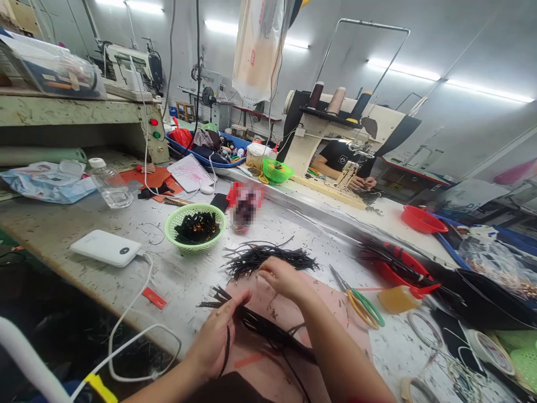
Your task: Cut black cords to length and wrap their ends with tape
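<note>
Mid-bench point(184, 280), a bundle of blk strips point(268, 327) lies over a pink sheet point(325, 299), L hand point(216, 331) w/ fingers curled nearly closed round it; R hand point(283, 280) has fingers pinched nr the loose pile point(268, 258), can't tell if they've got a strip. Best: keep ends level, grip light so nothing twists, handle strips singly. Red label point(252, 57) on hanging bag point(255, 78) & chest print point(342, 158) on co-worker point(329, 152): unreadable
</note>
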